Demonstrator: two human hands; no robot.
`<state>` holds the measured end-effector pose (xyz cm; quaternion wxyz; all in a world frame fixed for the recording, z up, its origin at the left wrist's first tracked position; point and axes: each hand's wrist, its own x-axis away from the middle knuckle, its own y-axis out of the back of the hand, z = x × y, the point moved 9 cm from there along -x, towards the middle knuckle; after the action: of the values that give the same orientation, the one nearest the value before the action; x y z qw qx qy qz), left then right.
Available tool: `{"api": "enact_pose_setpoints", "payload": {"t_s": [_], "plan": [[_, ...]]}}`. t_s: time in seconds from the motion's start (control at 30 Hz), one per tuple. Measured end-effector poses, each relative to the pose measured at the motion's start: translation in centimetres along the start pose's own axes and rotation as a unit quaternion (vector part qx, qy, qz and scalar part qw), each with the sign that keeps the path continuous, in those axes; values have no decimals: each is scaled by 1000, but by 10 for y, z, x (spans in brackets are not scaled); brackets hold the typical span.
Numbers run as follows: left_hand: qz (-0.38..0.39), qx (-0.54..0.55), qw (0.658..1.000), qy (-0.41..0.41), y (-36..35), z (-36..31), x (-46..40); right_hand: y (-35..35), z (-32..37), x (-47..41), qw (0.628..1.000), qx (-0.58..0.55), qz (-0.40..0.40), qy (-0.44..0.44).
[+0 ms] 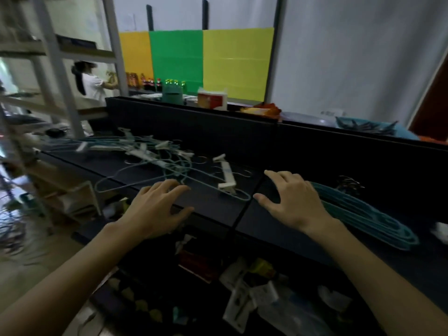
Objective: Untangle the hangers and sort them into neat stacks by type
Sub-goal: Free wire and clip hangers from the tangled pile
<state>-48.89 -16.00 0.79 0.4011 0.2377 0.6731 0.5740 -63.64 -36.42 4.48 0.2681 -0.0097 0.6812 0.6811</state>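
Hovering over the near edge of the dark table (213, 209): left hand (155, 209) and right hand (294, 202), both released, fingers spread, grasping nothing. Tangled wire and clip hangers (155, 154) heaped toward the far left corner, one wire hanger reaching the near edge. Stacked teal hangers (363, 214) just right of the right hand, along the near right edge. Bare surface between the hands. Beyond, coloured panels (194, 61), white shelving (58, 69).

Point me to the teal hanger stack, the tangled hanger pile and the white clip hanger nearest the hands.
teal hanger stack (363, 214): head view, middle of the stacked arms.
tangled hanger pile (155, 151): head view, centre of the knot.
white clip hanger (228, 177): head view, on its white bar.
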Motion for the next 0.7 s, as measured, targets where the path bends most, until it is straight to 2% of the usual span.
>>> {"api": "enact_pose_setpoints", "payload": {"t_s": [0.33,0.7], "plan": [[-5,-8,997,74,-29,165,6,-63,98,-102,998,-40,39,36],[14,-23,997,73,-39,325,-115,-134,143,-265,994,-86,72,-3]]}}
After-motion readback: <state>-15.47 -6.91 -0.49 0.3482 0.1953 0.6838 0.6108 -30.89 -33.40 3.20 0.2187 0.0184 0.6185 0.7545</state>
